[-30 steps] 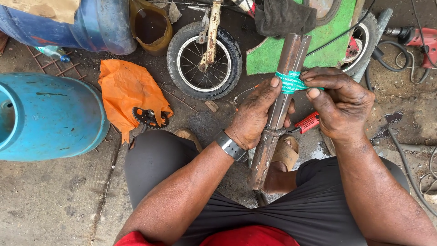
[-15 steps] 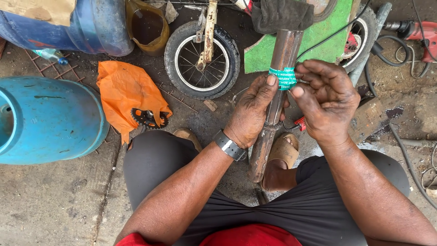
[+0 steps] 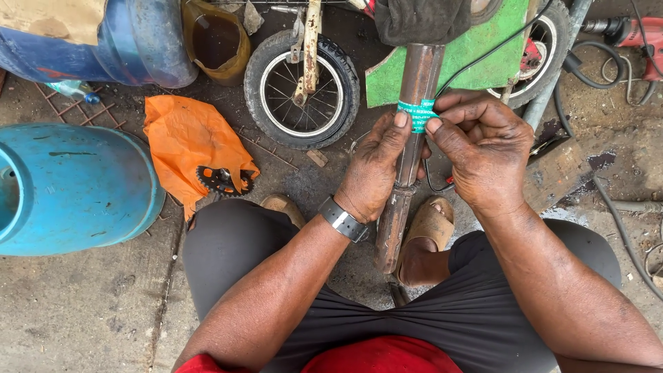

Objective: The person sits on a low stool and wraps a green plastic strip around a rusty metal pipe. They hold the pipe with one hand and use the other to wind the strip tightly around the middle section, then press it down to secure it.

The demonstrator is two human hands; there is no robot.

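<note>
Head view looks straight down at a person seated low over a rough, stained concrete floor (image 3: 83, 311), grey and gritty, with dark oily patches toward the far side. Between the knees a rusty metal pipe (image 3: 409, 173) stands tilted, its near end down by a sandalled foot (image 3: 425, 238) and its far end capped with a dark cloth (image 3: 421, 19). Around the pipe's upper part runs a band of green tape (image 3: 416, 114). Left hand (image 3: 376, 173), with a dark watch (image 3: 343, 220) on its wrist, is clenched around the pipe just below the tape, its thumb pressed on the band's left edge. Right hand (image 3: 483, 152) pinches the tape's right edge between thumb and fingers, closed on it and touching the pipe. Left of the pipe a small spoked wheel (image 3: 302, 90) with a black tyre lies on the ground, and nearer left an orange plastic bag (image 3: 190, 148) carries a black toothed sprocket (image 3: 222, 181). A blue barrel (image 3: 69, 190) lies on its side at the far left, with another blue drum (image 3: 131, 41) beyond it. Behind the pipe sits a green board (image 3: 483, 59), with a black cable (image 3: 483, 59) crossing it. At the far right corner a red power drill (image 3: 632, 31) rests on the ground.
</note>
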